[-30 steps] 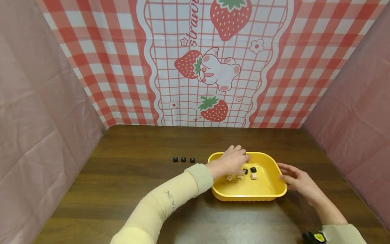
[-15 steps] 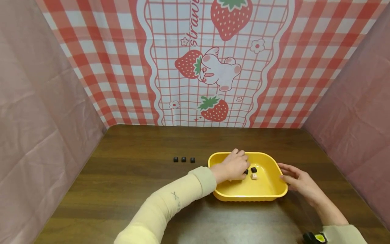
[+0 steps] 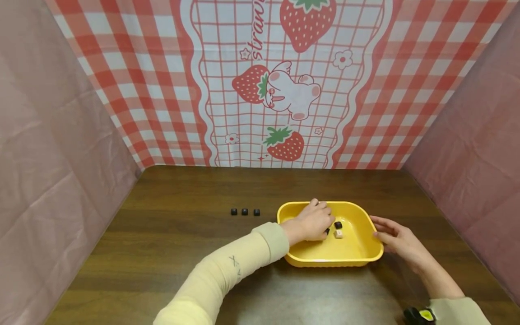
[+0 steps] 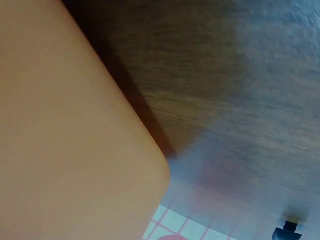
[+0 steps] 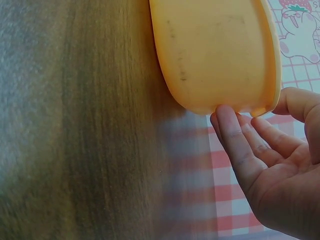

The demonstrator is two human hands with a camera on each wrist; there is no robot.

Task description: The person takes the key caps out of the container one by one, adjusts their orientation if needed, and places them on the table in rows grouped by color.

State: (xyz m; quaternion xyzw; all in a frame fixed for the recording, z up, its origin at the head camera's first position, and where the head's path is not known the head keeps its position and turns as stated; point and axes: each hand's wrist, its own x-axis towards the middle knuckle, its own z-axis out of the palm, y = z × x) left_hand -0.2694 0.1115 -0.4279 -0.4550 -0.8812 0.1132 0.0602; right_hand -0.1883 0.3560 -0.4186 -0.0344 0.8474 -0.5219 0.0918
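A yellow plastic tray (image 3: 325, 262) stands on the table, holding small cube-like pieces. My left hand (image 3: 312, 222) reaches down into it, fingers bent toward the floor of the tray. Its fingertips are hidden, so I cannot tell whether they hold a piece. Just right of it lie a black cube (image 3: 338, 225) and a pale cube (image 3: 339, 234), with another black cube partly covered by the fingers. My right hand (image 3: 400, 239) holds the tray's right end. In the right wrist view, its thumb (image 5: 295, 102) hooks over the rim and its fingers touch the outer wall.
Three small black cubes (image 3: 244, 211) form a row on the brown wooden table (image 3: 183, 243), left of the tray. A red-and-white checked cloth (image 3: 162, 81) with strawberries hangs behind. Pink cloth (image 3: 467, 135) hangs at both sides. The left wrist view is mostly blurred skin and table.
My left hand has moved slightly right and nearer within the tray, covering two pale cubes that showed earlier. It is almost still over the last half second. My right hand keeps its place.
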